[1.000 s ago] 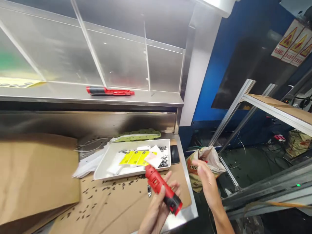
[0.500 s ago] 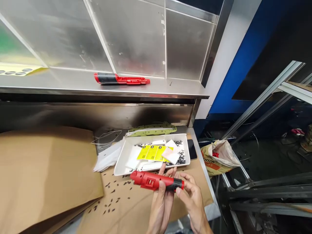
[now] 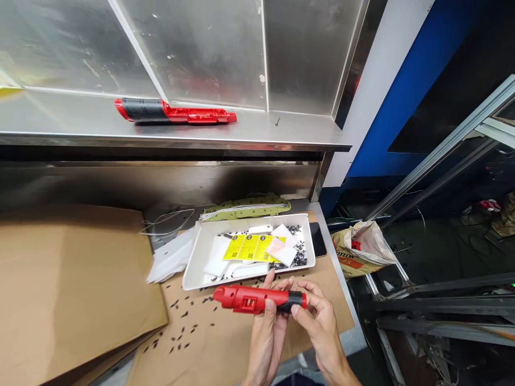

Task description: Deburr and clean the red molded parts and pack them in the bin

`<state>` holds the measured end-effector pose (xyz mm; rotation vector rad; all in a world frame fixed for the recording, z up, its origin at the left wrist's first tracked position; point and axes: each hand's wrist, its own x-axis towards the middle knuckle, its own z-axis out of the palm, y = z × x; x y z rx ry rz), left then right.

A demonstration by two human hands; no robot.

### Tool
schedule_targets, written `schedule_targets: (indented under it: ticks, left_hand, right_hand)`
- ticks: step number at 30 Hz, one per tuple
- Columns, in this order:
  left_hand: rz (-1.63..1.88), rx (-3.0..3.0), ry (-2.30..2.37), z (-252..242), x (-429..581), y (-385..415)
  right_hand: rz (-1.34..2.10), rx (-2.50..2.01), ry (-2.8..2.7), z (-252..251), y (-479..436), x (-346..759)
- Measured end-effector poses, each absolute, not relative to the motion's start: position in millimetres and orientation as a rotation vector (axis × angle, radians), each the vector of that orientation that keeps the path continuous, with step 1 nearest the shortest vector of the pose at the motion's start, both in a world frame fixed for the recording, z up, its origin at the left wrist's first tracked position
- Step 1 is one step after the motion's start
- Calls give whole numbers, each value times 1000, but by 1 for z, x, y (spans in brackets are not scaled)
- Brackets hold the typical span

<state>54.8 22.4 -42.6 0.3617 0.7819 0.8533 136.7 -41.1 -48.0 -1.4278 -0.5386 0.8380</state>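
A red plastic tool housing (image 3: 245,299) with a black grip section lies level between my hands, above the cardboard-covered bench. My left hand (image 3: 269,327) wraps it near the middle, thumb on the near side and fingers behind. At its black right end, my right hand (image 3: 319,316) pinches the housing between thumb and fingers. Just beyond sits a white tray (image 3: 189,279) holding yellow label sheets (image 3: 251,247), white pads (image 3: 281,251) and many small black parts (image 3: 300,257). A similar red and black housing half (image 3: 173,111) rests on the metal shelf, its hollow side showing.
A large cardboard box (image 3: 80,289) stands at the left. Small black pieces (image 3: 183,329) lie scattered on the bench. Beside the tray are white papers (image 3: 171,257), a green pouch (image 3: 247,208) and a dark phone (image 3: 317,239). A screw (image 3: 277,122) lies on the shelf; a paper sack (image 3: 364,249) stands right.
The camera view has shifted slightly, and the shelf now appears higher and further left. Both hands keep their hold on the red housing, which has barely moved.
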Motion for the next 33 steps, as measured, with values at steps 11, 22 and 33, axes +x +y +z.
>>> schedule_targets:
  ticks: [11,22,33]
  left_hand:
    - [1018,719,924,-70,39,10]
    - [830,149,720,-50,46,39]
    - [864,539,1054,-57,-32,66]
  right_hand:
    - [819,-1465,-632,-43,-35,143]
    - [856,-1469,-564,-46,-47,146]
    - [490,-1877,-866,-88,-34,176]
